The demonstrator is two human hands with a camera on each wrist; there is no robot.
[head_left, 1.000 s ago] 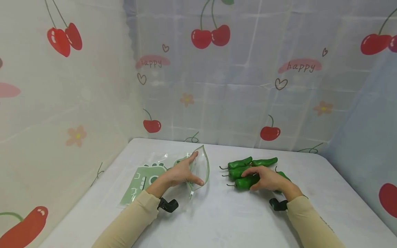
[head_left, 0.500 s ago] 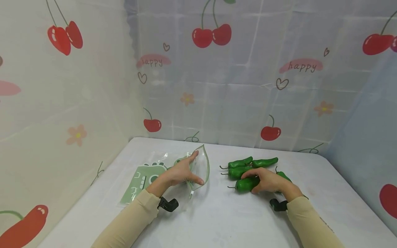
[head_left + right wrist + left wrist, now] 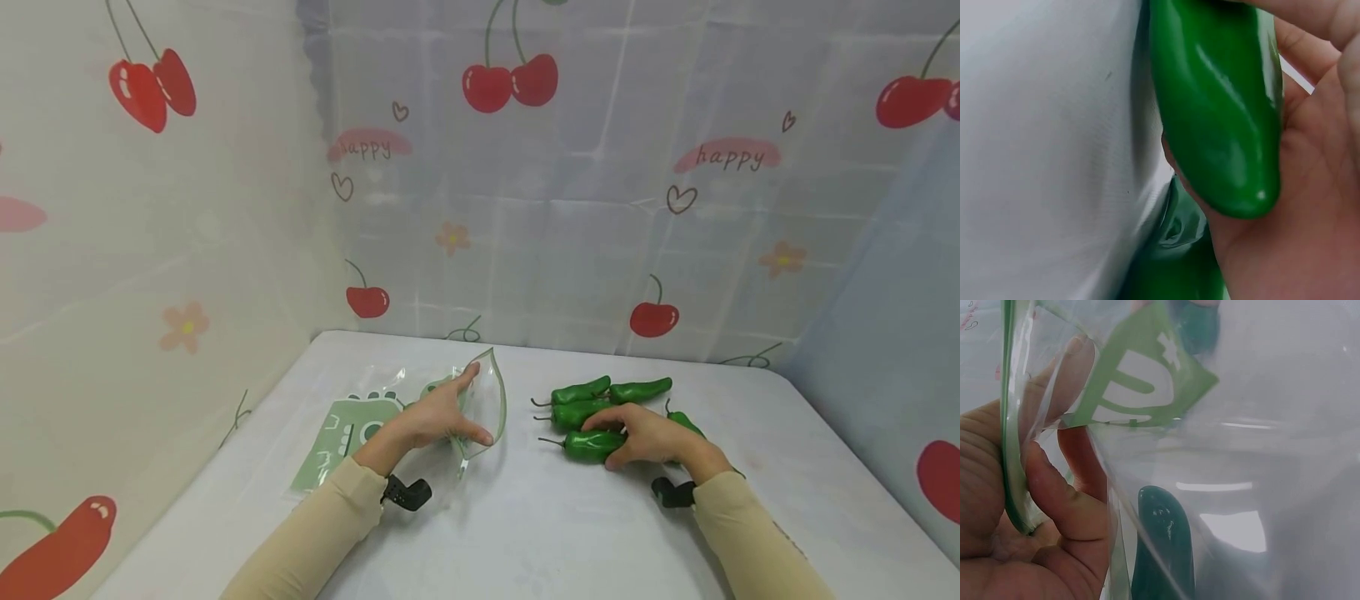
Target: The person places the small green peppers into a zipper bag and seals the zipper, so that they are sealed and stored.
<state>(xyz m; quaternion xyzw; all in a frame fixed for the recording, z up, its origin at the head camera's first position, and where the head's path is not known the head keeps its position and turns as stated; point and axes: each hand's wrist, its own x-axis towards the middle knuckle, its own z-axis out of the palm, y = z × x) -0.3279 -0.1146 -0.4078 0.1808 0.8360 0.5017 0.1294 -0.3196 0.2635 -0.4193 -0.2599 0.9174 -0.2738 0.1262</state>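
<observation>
- Gripped pepper (image 3: 588, 447) has shifted slightly since the previous frame, stem end swung a little away from the wearer; left hand (image 3: 431, 417) unmoved.
- Pepper location: nearest of its row, at or just above the table (image 3: 570, 533), stem pointing left.
- Risk: smooth skin, held near the tip — probably apt to roll free if the pinch loosens.
- Risk: clear bag (image 3: 337, 450) could fold at the mouth if the left fingers relax.
- Right hand (image 3: 648, 437): thumb and fingers curled round the pepper.
- Left: thumb and index spread wide, propping the mouth.
- Green shape (image 3: 1163, 547) behind plastic — inside or beyond, cannot tell.
</observation>
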